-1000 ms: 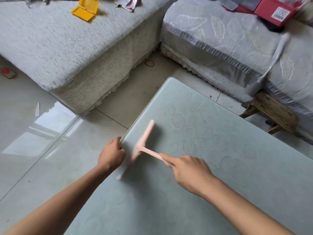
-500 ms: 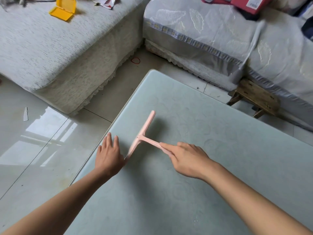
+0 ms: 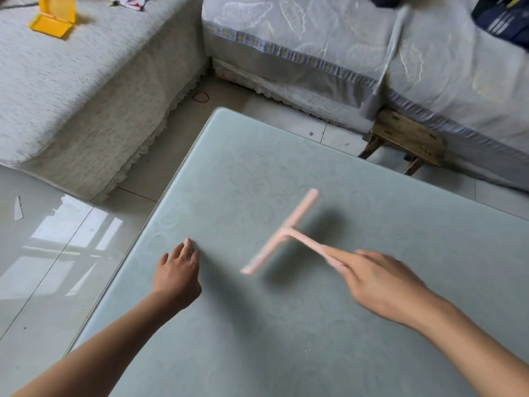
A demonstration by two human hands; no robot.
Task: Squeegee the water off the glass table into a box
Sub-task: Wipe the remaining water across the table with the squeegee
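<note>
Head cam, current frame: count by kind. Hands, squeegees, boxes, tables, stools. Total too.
Hands: 2, left hand and right hand
Squeegees: 1, pink squeegee
Boxes: 1, yellow box, open on the sofa
Tables: 1, glass table
Stools: 1, wooden stool
Total: 6

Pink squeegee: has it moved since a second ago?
Yes. The pink squeegee has moved right, away from the glass table's left edge, where its blade sat beside the left hand, toward the table's middle.
</note>
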